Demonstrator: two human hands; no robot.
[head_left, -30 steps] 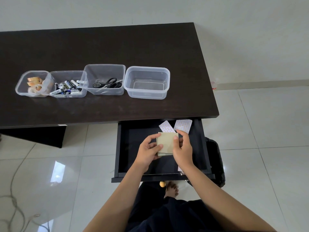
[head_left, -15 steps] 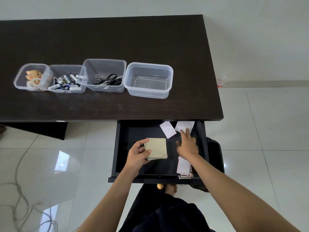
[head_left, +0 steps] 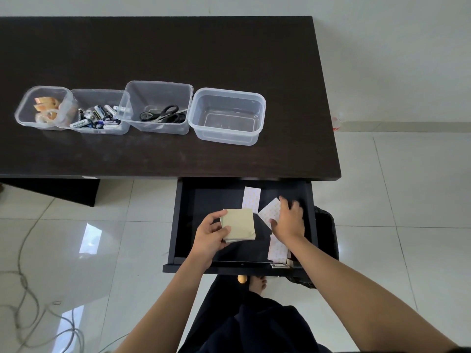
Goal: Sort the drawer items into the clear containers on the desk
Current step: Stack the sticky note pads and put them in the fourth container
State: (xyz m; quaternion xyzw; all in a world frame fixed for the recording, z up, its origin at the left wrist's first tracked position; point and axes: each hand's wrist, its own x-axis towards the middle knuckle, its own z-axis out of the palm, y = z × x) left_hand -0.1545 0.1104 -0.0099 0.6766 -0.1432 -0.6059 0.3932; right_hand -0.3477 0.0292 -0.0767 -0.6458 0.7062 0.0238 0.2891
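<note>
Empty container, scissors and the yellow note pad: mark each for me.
empty container point(head_left: 257, 115), head view, on its right wall.
scissors point(head_left: 170, 110), head view, on a black handle loop.
yellow note pad point(head_left: 240, 222), head view, centre of its top sheet.

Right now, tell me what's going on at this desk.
A person is emptying the open drawer into four clear containers on the desk. The left hand holds a pad of yellow notes above the drawer, while the right hand reaches onto a dotted white sheet. Tape, batteries and scissors are already sorted; the rightmost container is empty.
</note>
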